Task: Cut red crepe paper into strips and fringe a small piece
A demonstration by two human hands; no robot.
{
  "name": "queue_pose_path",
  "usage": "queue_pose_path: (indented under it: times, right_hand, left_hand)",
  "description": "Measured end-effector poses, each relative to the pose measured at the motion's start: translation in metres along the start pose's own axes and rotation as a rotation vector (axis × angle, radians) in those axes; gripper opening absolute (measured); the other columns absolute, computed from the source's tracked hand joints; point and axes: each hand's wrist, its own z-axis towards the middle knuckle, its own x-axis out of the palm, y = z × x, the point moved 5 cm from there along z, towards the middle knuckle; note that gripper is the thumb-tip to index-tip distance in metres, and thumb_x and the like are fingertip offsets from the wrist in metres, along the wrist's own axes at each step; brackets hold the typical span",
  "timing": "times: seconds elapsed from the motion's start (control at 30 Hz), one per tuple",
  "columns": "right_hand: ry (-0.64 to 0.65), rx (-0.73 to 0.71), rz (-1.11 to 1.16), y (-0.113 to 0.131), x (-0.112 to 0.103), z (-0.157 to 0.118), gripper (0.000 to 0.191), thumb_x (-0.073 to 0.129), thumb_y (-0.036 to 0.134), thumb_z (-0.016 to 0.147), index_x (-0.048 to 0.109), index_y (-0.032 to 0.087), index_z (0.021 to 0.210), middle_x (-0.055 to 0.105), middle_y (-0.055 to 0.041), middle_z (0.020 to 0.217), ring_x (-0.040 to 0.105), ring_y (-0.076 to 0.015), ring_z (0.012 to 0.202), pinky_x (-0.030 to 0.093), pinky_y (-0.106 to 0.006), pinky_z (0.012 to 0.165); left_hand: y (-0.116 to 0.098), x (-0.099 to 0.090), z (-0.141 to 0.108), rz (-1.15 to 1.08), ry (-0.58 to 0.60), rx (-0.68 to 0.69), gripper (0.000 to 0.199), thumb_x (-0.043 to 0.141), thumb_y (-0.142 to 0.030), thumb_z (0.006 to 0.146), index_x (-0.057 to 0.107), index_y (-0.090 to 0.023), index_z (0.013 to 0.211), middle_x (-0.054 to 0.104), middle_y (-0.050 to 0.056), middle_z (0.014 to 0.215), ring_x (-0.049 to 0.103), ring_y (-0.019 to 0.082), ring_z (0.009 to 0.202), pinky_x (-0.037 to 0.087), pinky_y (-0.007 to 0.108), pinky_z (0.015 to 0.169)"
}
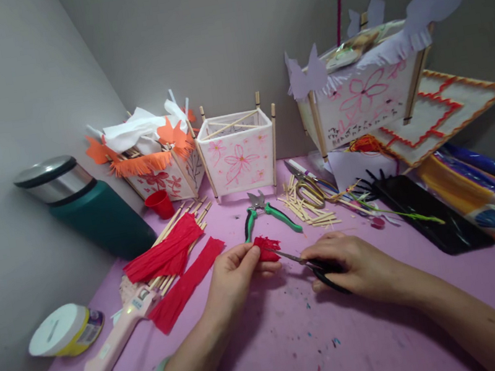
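Observation:
Between thumb and fingers, my left hand (238, 271) pinches a small folded piece of red crepe paper (267, 249), its top edge ragged. My right hand (351, 263) grips black-handled scissors (331, 274), whose blade tips reach the right side of that paper. Whether the blades are parted is hard to make out. Just beyond the hands lie green-handled pruning shears (259, 208) with their handles spread. Left of my left hand, a long red crepe strip (188, 286) lies on the table, and a wider red crepe piece (166, 248) rests over wooden sticks.
At the back stand a plain white lantern (241, 161), an orange-fringed lantern (166, 179) and a purple-fringed lantern (360, 98). A green bottle (97, 215), white-lidded tub (66, 330) and pink glue gun (123, 334) sit left. Cut sticks (304, 204) and a black pouch (430, 213) lie right.

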Motion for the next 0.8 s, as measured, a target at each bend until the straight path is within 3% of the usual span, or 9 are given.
queue_pose_path:
  times: [0.8]
  right_hand:
    - [-0.008,0.013,-0.028,-0.0004,0.0018,0.0005,0.018,0.068,0.019,0.081,0.07,0.022,0.098,0.07,0.0002,0.081,0.06,-0.0155,0.075,0.039,-0.027,0.072]
  left_hand:
    - [0.0016,0.0008,-0.0003,-0.019,0.009,-0.027,0.035,0.081,-0.043,0.062,0.07,-0.011,0.07,0.074,0.011,0.066,0.07,0.018,0.059,0.056,0.028,0.059]
